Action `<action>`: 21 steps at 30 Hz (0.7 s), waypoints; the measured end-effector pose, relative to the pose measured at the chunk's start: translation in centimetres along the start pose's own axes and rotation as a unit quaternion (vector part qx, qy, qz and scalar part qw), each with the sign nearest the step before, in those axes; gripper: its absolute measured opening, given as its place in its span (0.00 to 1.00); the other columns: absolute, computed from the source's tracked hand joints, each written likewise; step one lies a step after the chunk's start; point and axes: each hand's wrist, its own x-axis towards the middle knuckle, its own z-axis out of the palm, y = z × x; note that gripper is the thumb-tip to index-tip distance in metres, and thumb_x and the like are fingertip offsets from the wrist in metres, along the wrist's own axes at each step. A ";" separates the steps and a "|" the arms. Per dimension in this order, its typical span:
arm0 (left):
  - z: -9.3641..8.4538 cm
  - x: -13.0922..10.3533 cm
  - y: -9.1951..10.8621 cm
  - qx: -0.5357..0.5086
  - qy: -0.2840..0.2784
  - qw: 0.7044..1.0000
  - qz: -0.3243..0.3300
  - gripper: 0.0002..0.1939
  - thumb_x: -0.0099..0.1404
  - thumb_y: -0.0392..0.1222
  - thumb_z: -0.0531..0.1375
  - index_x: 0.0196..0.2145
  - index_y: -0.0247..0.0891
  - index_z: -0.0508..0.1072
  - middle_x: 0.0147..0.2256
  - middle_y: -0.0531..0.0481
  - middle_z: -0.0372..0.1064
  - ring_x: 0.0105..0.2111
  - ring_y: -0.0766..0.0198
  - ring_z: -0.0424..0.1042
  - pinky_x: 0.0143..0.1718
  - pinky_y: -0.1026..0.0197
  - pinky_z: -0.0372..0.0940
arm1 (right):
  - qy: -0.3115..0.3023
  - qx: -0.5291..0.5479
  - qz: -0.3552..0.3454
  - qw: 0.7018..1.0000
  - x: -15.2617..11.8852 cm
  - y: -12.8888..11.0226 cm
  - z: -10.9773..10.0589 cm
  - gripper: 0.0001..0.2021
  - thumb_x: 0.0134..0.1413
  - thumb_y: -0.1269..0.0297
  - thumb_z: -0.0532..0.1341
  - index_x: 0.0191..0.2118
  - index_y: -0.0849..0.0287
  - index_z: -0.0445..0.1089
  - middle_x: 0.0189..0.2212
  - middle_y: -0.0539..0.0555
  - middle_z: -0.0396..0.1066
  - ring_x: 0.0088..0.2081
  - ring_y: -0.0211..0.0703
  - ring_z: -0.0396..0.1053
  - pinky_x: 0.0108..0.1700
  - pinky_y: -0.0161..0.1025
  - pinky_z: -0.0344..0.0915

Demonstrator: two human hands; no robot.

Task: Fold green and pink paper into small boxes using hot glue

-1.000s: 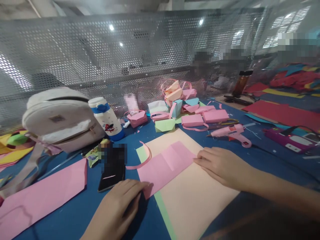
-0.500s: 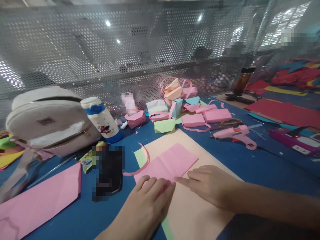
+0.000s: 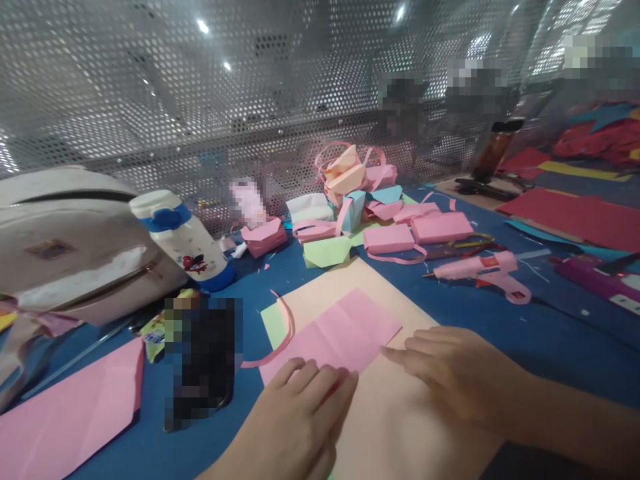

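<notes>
A folded pink paper (image 3: 345,327) with a crease across its middle lies on a large peach sheet (image 3: 400,413). My left hand (image 3: 300,413) is at its near edge, fingers bent and close together over the paper, thumb mostly hidden. Beside the paper's right edge is my right hand (image 3: 445,367), its index finger stretched out with the tip by that edge and the other fingers loosely bent; nothing is held in it. A thin curved pink paper strip (image 3: 287,333) lies at the paper's left, over a light green sheet (image 3: 273,319) that shows beneath the peach one.
Small folded paper bags (image 3: 387,239) pile up at the back. A pink glue gun (image 3: 480,268) lies right; a white-and-blue bottle (image 3: 187,243), a backpack (image 3: 90,233), a dark blurred-out object (image 3: 205,367) and a larger pink sheet (image 3: 75,413) are left. A perforated metal panel (image 3: 225,87) stands behind.
My right hand has moved right along the pink paper's edge, away from my left hand. My left hand stays at the near edge. The view has shifted slightly.
</notes>
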 end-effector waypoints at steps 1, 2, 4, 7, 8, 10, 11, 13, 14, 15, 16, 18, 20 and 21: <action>-0.3 0.5 0.1 -0.002 -0.011 1.000 0.001 0.29 0.62 0.31 0.54 0.62 0.35 0.61 0.46 0.45 0.72 0.42 0.54 0.70 0.44 0.51 0.60 | 0.007 -0.002 0.003 1.000 -0.1 0.1 -0.1 0.27 0.49 0.77 0.53 0.55 0.57 0.71 0.39 0.55 0.78 0.38 0.47 0.74 0.38 0.42 0.65; -0.6 1.0 0.1 -0.001 -0.023 1.000 0.001 0.29 0.62 0.31 0.54 0.61 0.35 0.61 0.46 0.45 0.72 0.41 0.54 0.70 0.43 0.51 0.60 | 0.014 -0.007 0.005 1.000 -0.1 0.2 -0.2 0.27 0.48 0.78 0.53 0.54 0.58 0.71 0.40 0.55 0.78 0.38 0.47 0.74 0.38 0.42 0.65; -1.2 2.1 0.4 0.003 -0.060 0.998 0.001 0.28 0.63 0.31 0.53 0.61 0.34 0.61 0.45 0.45 0.72 0.41 0.54 0.71 0.41 0.51 0.61 | 0.028 -0.023 0.011 0.999 -0.2 0.3 -0.4 0.26 0.47 0.78 0.53 0.53 0.58 0.72 0.40 0.55 0.78 0.36 0.47 0.75 0.36 0.42 0.65; -1.7 3.7 0.7 0.024 -0.087 0.996 0.003 0.25 0.67 0.33 0.52 0.61 0.34 0.61 0.41 0.46 0.73 0.39 0.54 0.73 0.40 0.50 0.61 | 0.057 -0.049 0.012 0.997 -0.3 0.9 -0.4 0.25 0.45 0.79 0.53 0.49 0.59 0.74 0.37 0.55 0.79 0.34 0.46 0.74 0.34 0.42 0.65; -1.8 4.2 0.7 0.031 -0.088 0.996 0.003 0.23 0.68 0.33 0.51 0.60 0.34 0.61 0.39 0.46 0.74 0.37 0.54 0.73 0.38 0.50 0.62 | 0.066 -0.057 0.009 0.996 -0.3 1.1 -0.4 0.24 0.44 0.79 0.54 0.48 0.59 0.74 0.36 0.55 0.79 0.34 0.46 0.74 0.34 0.42 0.65; -1.8 5.1 0.8 0.046 -0.089 0.995 0.002 0.21 0.69 0.35 0.50 0.59 0.36 0.63 0.34 0.48 0.74 0.32 0.54 0.74 0.35 0.51 0.61 | 0.075 -0.072 0.005 0.995 -0.3 1.7 -0.3 0.23 0.42 0.79 0.54 0.45 0.60 0.75 0.34 0.55 0.79 0.33 0.46 0.74 0.34 0.42 0.65; -1.7 5.5 0.8 0.056 -0.090 0.994 0.002 0.21 0.69 0.35 0.51 0.59 0.36 0.63 0.31 0.49 0.74 0.30 0.54 0.73 0.33 0.51 0.61 | 0.076 -0.078 0.004 0.994 -0.3 1.9 -0.3 0.22 0.42 0.79 0.54 0.44 0.61 0.75 0.34 0.55 0.78 0.33 0.47 0.74 0.34 0.42 0.65; -1.7 6.4 0.8 0.085 -0.092 0.992 0.010 0.23 0.68 0.34 0.52 0.60 0.35 0.61 0.27 0.50 0.74 0.26 0.53 0.73 0.32 0.52 0.61 | 0.070 -0.087 0.006 0.994 -0.3 2.4 -0.2 0.19 0.43 0.79 0.55 0.42 0.61 0.75 0.33 0.56 0.78 0.33 0.48 0.73 0.34 0.42 0.65; -1.7 6.8 0.8 0.098 -0.093 0.991 0.016 0.25 0.67 0.34 0.52 0.61 0.34 0.60 0.25 0.50 0.74 0.25 0.53 0.73 0.31 0.52 0.62 | 0.063 -0.089 0.008 0.994 -0.3 2.6 -0.3 0.18 0.44 0.78 0.56 0.42 0.62 0.75 0.33 0.57 0.78 0.33 0.48 0.73 0.34 0.42 0.65; -1.8 7.3 0.8 0.106 -0.096 0.989 0.022 0.26 0.66 0.34 0.52 0.62 0.34 0.59 0.25 0.50 0.74 0.24 0.53 0.73 0.31 0.53 0.62 | 0.053 -0.088 0.010 0.995 -0.2 2.6 -0.3 0.17 0.45 0.78 0.56 0.41 0.62 0.75 0.33 0.57 0.78 0.33 0.48 0.73 0.34 0.42 0.65; -1.9 7.7 0.8 0.110 -0.100 0.989 0.024 0.25 0.66 0.34 0.52 0.61 0.34 0.59 0.24 0.50 0.74 0.23 0.54 0.73 0.30 0.53 0.62 | 0.042 -0.085 0.013 0.995 -0.2 2.6 -0.4 0.17 0.46 0.78 0.56 0.42 0.62 0.75 0.34 0.57 0.78 0.33 0.48 0.73 0.35 0.42 0.65; -2.1 8.3 0.8 0.106 -0.112 0.988 0.015 0.18 0.68 0.34 0.51 0.55 0.37 0.65 0.23 0.49 0.74 0.20 0.55 0.72 0.25 0.56 0.60 | 0.018 -0.080 0.022 0.996 0.0 2.4 -0.6 0.16 0.48 0.78 0.56 0.42 0.61 0.74 0.34 0.57 0.77 0.34 0.48 0.73 0.36 0.43 0.66; -2.2 8.7 0.8 0.098 -0.117 0.988 0.003 0.12 0.70 0.36 0.48 0.47 0.39 0.68 0.22 0.50 0.74 0.18 0.56 0.72 0.22 0.58 0.57 | -0.003 -0.079 0.035 0.996 0.2 2.2 -1.0 0.15 0.49 0.78 0.55 0.41 0.61 0.74 0.34 0.57 0.77 0.35 0.49 0.73 0.37 0.43 0.66; -2.2 8.7 0.8 0.097 -0.113 0.989 -0.001 0.11 0.70 0.36 0.48 0.45 0.40 0.68 0.22 0.50 0.74 0.18 0.56 0.72 0.22 0.58 0.57 | -0.011 -0.080 0.042 0.996 0.2 2.0 -1.1 0.15 0.50 0.78 0.55 0.41 0.61 0.74 0.34 0.57 0.77 0.35 0.49 0.73 0.37 0.43 0.66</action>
